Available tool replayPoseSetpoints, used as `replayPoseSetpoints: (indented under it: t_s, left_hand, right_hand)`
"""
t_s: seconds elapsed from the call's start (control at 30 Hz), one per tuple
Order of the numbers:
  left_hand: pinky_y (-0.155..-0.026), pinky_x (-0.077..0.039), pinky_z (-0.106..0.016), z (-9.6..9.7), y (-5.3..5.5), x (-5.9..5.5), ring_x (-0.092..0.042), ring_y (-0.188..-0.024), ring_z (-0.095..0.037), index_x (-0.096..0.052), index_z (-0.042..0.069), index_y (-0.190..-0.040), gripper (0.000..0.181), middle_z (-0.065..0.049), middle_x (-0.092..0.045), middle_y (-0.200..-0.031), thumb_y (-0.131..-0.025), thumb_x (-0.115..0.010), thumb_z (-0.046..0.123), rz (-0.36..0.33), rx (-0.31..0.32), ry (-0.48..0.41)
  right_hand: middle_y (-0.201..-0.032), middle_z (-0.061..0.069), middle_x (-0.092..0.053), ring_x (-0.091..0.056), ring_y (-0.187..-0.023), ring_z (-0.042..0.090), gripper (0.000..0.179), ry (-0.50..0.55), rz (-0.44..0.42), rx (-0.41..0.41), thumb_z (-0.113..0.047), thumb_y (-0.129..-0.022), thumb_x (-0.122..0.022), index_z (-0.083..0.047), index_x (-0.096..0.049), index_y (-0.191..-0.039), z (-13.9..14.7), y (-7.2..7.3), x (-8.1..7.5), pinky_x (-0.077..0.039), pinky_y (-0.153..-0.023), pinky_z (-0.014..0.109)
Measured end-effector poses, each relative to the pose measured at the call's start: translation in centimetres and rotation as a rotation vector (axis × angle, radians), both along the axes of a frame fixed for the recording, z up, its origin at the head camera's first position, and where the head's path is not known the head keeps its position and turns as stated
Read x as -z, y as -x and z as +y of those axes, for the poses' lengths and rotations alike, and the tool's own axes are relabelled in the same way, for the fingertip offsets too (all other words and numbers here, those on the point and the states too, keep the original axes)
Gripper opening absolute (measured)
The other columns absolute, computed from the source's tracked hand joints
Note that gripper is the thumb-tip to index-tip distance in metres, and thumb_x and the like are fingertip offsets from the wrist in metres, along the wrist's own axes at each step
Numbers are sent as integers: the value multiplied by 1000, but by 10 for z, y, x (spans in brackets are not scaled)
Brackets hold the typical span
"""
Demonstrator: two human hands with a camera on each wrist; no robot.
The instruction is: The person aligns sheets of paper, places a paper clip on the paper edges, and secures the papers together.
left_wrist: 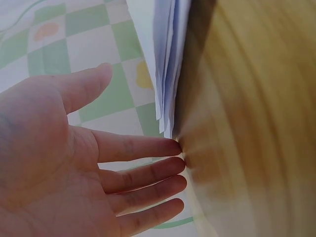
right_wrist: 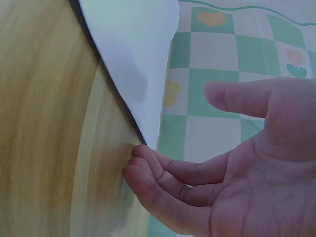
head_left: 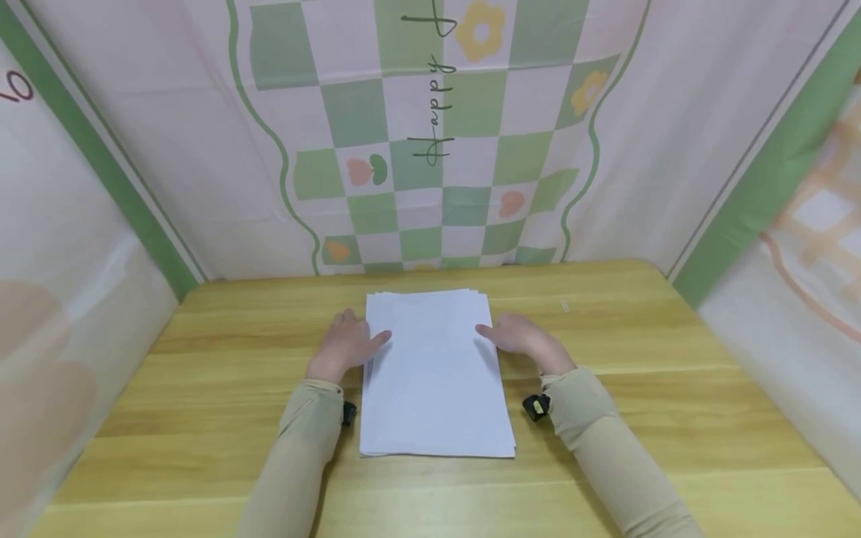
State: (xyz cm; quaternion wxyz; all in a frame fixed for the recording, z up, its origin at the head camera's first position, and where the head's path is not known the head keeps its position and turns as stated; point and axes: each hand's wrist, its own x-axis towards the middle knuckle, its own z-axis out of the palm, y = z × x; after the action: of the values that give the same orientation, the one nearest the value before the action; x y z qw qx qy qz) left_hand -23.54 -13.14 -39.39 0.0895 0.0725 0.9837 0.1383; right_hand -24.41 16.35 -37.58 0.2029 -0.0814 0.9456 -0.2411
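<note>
A stack of white paper sheets (head_left: 430,373) lies on the wooden table, its edges slightly uneven at the far end and left side. By the stack's left edge is my left hand (head_left: 346,345), thumb held out over the paper. The left wrist view shows its fingers (left_wrist: 143,148) extended, tips at the tabletop beside the layered sheets (left_wrist: 165,59). On the opposite side, my right hand (head_left: 521,340) has its thumb over the paper's right edge. Its fingers (right_wrist: 168,182) bend gently, with tips at the table by the sheet edge; the thumb stays apart from them.
A small pale object (head_left: 565,306), too small to identify, lies on the wooden table (head_left: 646,329) to the right of the paper. Behind the table hangs a green-and-white checked cloth (head_left: 417,172). More printed cloth borders both sides.
</note>
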Motion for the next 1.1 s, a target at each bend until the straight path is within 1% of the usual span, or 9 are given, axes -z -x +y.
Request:
replayPoseSetpoints:
  t_s: [0.13, 0.33, 0.57, 0.83, 0.93, 1.1]
  left_hand:
    - [-107, -33, -50, 1, 0, 0, -39, -123, -39, -57, -10, -121, 68, -31, -38, -137, -97, -41, 52, -2, -6, -8]
    - [-111, -28, -52, 4, -2, 1, -31, -133, -43, -55, -10, -124, 70, -32, -30, -145, -96, -42, 53, -14, -4, -19]
    - [-109, -30, -52, 4, -2, 2, -33, -131, -41, -52, -9, -128, 71, -31, -31, -144, -96, -42, 53, -12, -10, -18]
    - [-111, -27, -53, 5, -2, 1, -28, -136, -43, -46, -9, -134, 72, -31, -26, -147, -96, -42, 53, -27, -17, -35]
    - [-111, -28, -53, 4, -1, 1, -28, -135, -43, -45, -10, -133, 72, -32, -27, -147, -96, -42, 52, -23, -16, -46]
    - [-109, -30, -54, 3, 0, 3, -31, -133, -43, -47, -10, -132, 70, -32, -29, -145, -97, -41, 51, -15, -3, -74]
  right_hand:
    - [-52, -5, -28, -24, -48, 9, 50, 0, 7, -3, -41, -99, -40, -18, -32, -56, 1, 0, 0, -27, -47, 23]
    - [-53, -5, -28, -24, -49, 9, 49, 21, 6, 14, -41, -98, -42, -17, -31, -57, 2, 0, 1, -26, -48, 24]
    - [-59, -3, -31, -27, -53, 11, 46, 40, 6, 15, -45, -96, -45, -16, -32, -62, 4, 3, 3, -27, -51, 26]
    - [-62, 0, -34, -32, -57, 13, 45, 52, 9, 29, -45, -96, -44, -15, -36, -64, 5, 4, 2, -30, -54, 27]
    - [-58, -1, -34, -31, -54, 12, 48, 63, 7, 37, -44, -97, -43, -15, -36, -60, 6, 4, 2, -30, -53, 27]
    - [-47, -5, -33, -27, -45, 10, 55, 126, -29, 43, -41, -99, -42, -17, -34, -50, 10, 7, 5, -29, -51, 25]
